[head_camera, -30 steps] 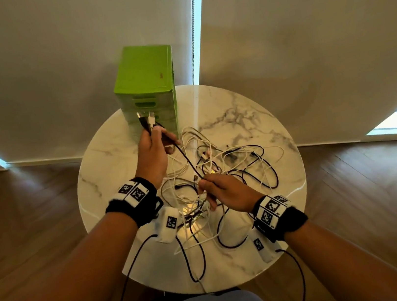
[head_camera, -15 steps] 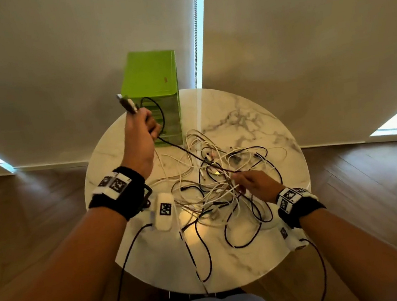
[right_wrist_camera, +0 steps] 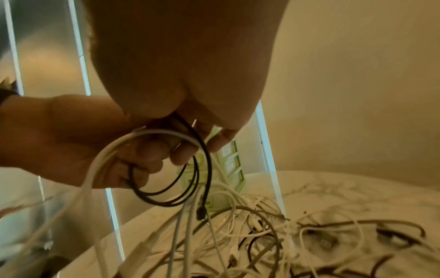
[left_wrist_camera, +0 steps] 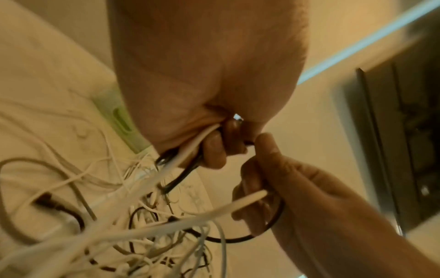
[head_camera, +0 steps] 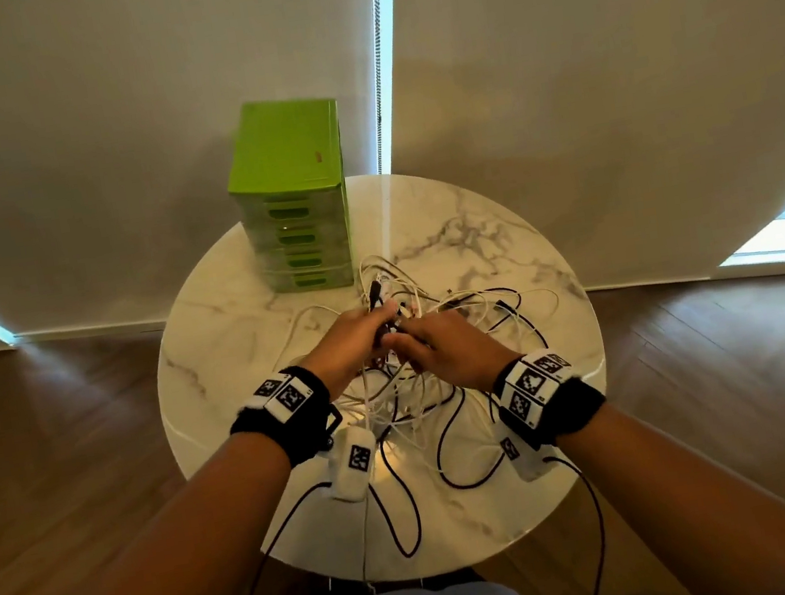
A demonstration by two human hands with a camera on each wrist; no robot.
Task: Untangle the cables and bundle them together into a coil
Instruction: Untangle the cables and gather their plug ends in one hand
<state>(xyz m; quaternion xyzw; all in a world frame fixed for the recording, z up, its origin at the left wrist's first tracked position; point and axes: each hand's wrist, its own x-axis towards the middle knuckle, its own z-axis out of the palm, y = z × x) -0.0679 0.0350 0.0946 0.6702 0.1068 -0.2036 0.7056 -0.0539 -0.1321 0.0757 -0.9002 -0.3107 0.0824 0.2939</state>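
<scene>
A tangle of white and black cables (head_camera: 479, 330) lies across the middle of the round marble table (head_camera: 238, 371). Both hands meet just above the heap. My left hand (head_camera: 374, 323) grips a black and a white cable, whose plug ends stick up past its fingers. In the left wrist view its fingers (left_wrist_camera: 215, 148) curl round both cables. My right hand (head_camera: 404, 341) is closed on a small black cable loop (right_wrist_camera: 166, 203) and a white cable (left_wrist_camera: 190, 223), right beside the left hand (right_wrist_camera: 142, 158). The strands hang slack from both hands into the pile.
A green plastic drawer unit (head_camera: 293, 210) stands at the table's back edge, just beyond the hands. One black cable loop (head_camera: 406, 524) reaches the near rim. Wood floor surrounds the table, with closed blinds behind it.
My left hand came down from beside the green drawers to the middle of the table, still holding the plug ends. My right hand rose from the pile to meet it.
</scene>
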